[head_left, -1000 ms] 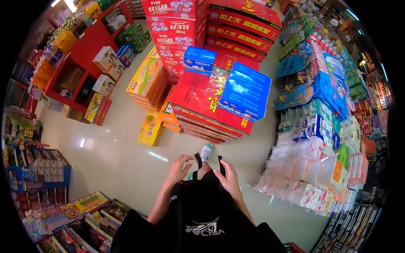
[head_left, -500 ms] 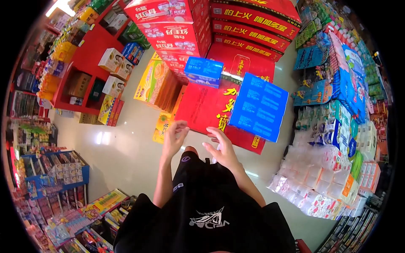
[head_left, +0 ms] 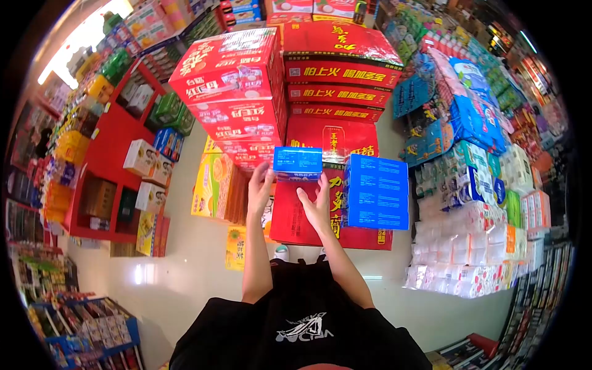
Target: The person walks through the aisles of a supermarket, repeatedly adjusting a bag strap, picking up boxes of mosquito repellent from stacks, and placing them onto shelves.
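A small blue box (head_left: 297,161) rests on the red boxes (head_left: 290,213) in front of me. My left hand (head_left: 261,188) is at the box's left front corner, fingers apart; whether it touches the box cannot be made out. My right hand (head_left: 316,202) is at the right front corner, its thumb and fingers spread, with nothing inside. To the right, a larger blue box (head_left: 378,192) lies on the same red stack.
Tall red and white cartons (head_left: 228,80) rise behind on the left, beside stacked red drink boxes (head_left: 342,74). Yellow boxes (head_left: 214,185) stand at the stack's left. Packs of tissue (head_left: 468,240) line the right; a red shelf (head_left: 114,154) stands left.
Both hands have moved forward from near my body to the sides of the small blue box. My view has tilted up and come closer to the stack.
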### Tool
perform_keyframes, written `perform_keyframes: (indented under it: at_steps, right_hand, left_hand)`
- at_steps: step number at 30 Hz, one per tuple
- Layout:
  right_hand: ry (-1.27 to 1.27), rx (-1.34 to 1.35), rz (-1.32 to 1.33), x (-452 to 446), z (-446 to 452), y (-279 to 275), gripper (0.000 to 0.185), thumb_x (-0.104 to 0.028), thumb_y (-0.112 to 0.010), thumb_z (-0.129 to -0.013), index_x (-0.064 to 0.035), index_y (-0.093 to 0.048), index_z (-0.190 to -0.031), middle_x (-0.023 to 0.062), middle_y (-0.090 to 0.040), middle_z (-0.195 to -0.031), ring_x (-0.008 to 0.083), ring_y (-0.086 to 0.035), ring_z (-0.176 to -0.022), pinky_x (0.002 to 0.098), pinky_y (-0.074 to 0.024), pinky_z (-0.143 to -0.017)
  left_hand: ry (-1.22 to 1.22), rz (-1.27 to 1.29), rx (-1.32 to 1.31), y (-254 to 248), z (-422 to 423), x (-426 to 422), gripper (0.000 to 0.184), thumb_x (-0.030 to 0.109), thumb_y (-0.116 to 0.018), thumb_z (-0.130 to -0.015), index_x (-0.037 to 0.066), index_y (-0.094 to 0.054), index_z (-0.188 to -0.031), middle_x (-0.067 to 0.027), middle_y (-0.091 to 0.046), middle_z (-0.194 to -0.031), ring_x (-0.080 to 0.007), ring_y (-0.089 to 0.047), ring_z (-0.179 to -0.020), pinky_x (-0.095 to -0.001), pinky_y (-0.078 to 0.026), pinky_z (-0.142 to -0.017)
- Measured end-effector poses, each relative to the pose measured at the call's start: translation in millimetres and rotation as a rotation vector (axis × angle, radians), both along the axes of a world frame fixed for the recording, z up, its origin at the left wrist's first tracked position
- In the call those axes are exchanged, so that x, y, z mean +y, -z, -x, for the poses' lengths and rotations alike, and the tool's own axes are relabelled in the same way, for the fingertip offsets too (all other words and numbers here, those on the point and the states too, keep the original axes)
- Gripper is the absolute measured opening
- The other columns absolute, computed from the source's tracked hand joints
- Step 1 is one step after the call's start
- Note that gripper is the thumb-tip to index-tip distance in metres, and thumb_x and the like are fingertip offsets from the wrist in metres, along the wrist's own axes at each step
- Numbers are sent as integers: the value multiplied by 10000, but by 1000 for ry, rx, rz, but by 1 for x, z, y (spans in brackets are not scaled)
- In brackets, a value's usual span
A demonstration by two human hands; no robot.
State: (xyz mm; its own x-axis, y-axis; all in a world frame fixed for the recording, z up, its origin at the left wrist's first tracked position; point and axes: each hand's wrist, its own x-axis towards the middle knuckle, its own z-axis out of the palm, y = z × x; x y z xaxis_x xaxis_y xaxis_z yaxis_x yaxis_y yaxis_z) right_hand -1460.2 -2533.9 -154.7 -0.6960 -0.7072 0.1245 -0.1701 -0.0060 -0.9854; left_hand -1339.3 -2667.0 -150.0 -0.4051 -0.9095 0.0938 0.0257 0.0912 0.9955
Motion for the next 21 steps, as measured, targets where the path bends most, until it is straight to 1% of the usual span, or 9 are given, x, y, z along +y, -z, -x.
perform_keyframes:
  at_steps: [1, 3, 5, 7, 9, 12, 16, 19, 21]
  right_hand:
    - [9, 49, -14, -4, -1, 1, 876, -266, -723, -843, -7, -175, -1475, 219, -268, -1493, 334, -290, -1384, 457, -271, -1120]
    - [104, 111, 8, -10, -5, 6, 850, -264, -724, -843, -12, -206, -1468, 208, -328, -1442, 321, -334, -1347, 446, -295, -1102]
    - [155, 174, -1, -13, -5, 8, 821, -261, -724, -839, -4, -244, -1453, 204, -379, -1376, 317, -381, -1288, 440, -316, -1081]
    - [160, 237, -46, -13, -5, 7, 790, -259, -725, -833, 18, -289, -1430, 208, -421, -1296, 320, -429, -1207, 439, -336, -1055]
    - [218, 170, 31, -12, -15, 6, 678, -241, -731, -831, -11, -384, -1365, 164, -448, -1224, 288, -452, -1139, 409, -375, -995]
    - [196, 10, 24, 3, -25, 9, 621, -197, -764, -800, -38, -413, -1287, 143, -428, -1266, 276, -435, -1180, 389, -369, -1029]
    - [82, 157, 118, 20, -26, 27, 734, -114, -826, -714, -53, -348, -1268, 149, -380, -1320, 246, -412, -1231, 383, -312, -1102]
    - [-4, 20, 191, 24, -31, 30, 761, -112, -832, -704, -44, -347, -1287, 160, -380, -1335, 248, -390, -1267, 399, -328, -1087]
    - [55, -1, 65, 36, -40, 21, 835, -120, -859, -666, -27, -339, -1313, 152, -408, -1318, 260, -403, -1266, 406, -351, -1061]
  left_hand:
    - [110, -21, -18, -7, 0, -2, 457, 275, -591, -964, -35, -513, -1290, -140, -598, -1222, -192, -566, -1117, -326, -463, -946]
    - [71, 50, -46, -2, 5, -6, 436, 277, -604, -956, -41, -542, -1249, -137, -566, -1279, -179, -541, -1137, -322, -457, -948]
    - [150, -26, -13, 14, 5, -18, 413, 251, -613, -951, -42, -545, -1235, -136, -573, -1259, -180, -546, -1127, -324, -455, -951]
    - [192, -97, 115, -3, 6, -8, 374, 174, -658, -918, -28, -537, -1208, -144, -609, -1168, -175, -578, -1080, -331, -465, -922]
    - [203, 82, 34, 1, 2, -12, 383, 168, -679, -902, -19, -528, -1200, -139, -614, -1151, -176, -595, -1032, -330, -463, -914]
    - [365, -103, 6, 23, -14, -32, 566, 167, -728, -856, -8, -459, -1323, -144, -590, -1207, -181, -575, -1073, -332, -450, -940]
    - [573, 0, 56, 7, -37, -38, 962, 161, -820, -744, 56, -239, -1505, -131, -540, -1239, -216, -505, -1180, -355, -411, -1009]
    - [650, 136, 10, 1, -44, -29, 1002, 207, -856, -696, 117, -271, -1505, -107, -457, -1241, -242, -454, -1232, -360, -354, -1078]
    - [710, 132, -64, -7, -49, -27, 1006, 229, -869, -678, 126, -292, -1496, -105, -451, -1213, -250, -434, -1257, -365, -342, -1087]
